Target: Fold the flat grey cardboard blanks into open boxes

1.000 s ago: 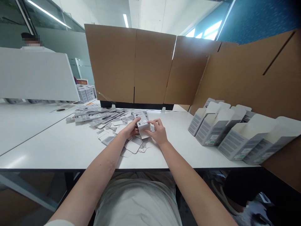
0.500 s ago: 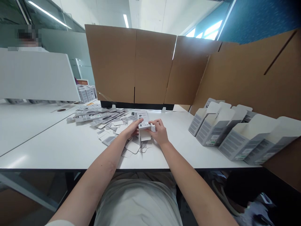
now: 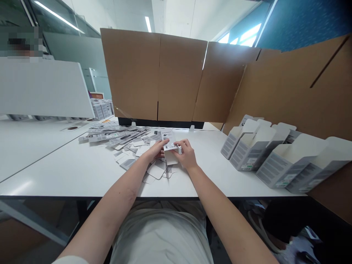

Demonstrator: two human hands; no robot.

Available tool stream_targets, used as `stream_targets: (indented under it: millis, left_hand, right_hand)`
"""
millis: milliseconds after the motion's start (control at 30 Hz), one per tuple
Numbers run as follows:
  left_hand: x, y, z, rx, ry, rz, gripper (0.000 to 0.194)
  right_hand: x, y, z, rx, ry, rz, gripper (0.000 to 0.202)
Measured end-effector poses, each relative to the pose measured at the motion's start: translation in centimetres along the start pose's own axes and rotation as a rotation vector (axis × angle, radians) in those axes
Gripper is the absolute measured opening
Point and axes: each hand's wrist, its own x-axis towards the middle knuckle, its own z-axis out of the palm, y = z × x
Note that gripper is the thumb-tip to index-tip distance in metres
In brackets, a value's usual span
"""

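Between my hands is a small white and grey carton [image 3: 171, 157], held above the table with a printed panel facing up and a plain white flap toward me. My left hand [image 3: 156, 151] grips its left side, thumb on the printed face. At the right edge, my right hand [image 3: 186, 153] is closed on the carton, with thumb and fingers at the flap end. Flattened carton blanks [image 3: 118, 137] lie in a loose pile to the left of and beneath my hands. Some of the fingers are hidden behind the carton.
Several opened-out cartons [image 3: 247, 152] stand upright with raised flaps on the right side of the white table [image 3: 82, 176]. Brown cardboard panels [image 3: 178, 77] wall the back and right. Behind a white divider [image 3: 41, 88] at left is another person. More cartons [image 3: 101, 110] stand beyond.
The carton has tilted in my hands, so more of its printed panel faces up. My hands have barely shifted. The person at the far left has moved left.
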Motion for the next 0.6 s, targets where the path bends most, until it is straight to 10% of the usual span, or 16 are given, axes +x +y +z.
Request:
stream_targets:
  millis: [367,600]
  left_hand:
    - [0.46,0.95,-0.3,-0.402,0.116,0.237,0.035]
    - [0.7,0.66,0.11,-0.399,0.051,0.265,0.039]
  right_hand:
    - [0.21,-0.05,0.0,0.104,-0.03,0.167,0.069]
    - [0.27,0.7,0.56,0.098,-0.196,0.285,0.032]
